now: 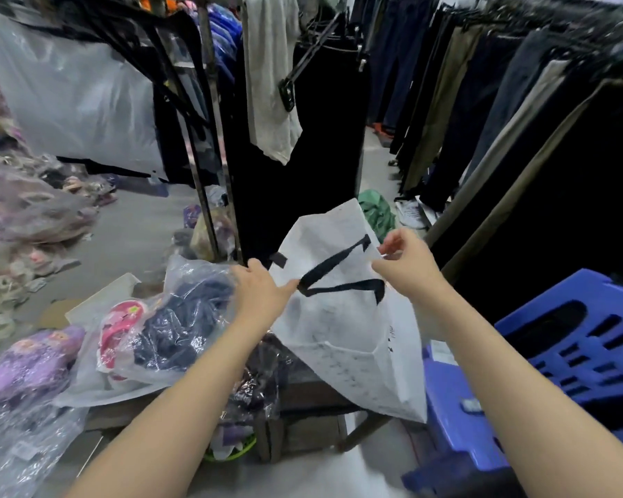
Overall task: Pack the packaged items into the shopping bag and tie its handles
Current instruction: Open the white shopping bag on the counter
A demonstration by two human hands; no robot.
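Note:
A white non-woven shopping bag (342, 332) with black handles (339, 278) hangs flat in the air in front of me. My left hand (258, 292) pinches its top edge on the left, and my right hand (405, 260) grips the top edge on the right. Left of the bag, a clear plastic package of dark clothing (184, 318) and a pink item in plastic (117, 328) lie on a low wooden table (310, 400). A purple packaged item (33, 364) lies further left.
A blue plastic stool (569, 357) stands at the right. Racks of hanging trousers (482, 113) line the right side, and dark garments (295, 167) hang straight ahead. Piles of bagged goods (22, 217) cover the floor at the left.

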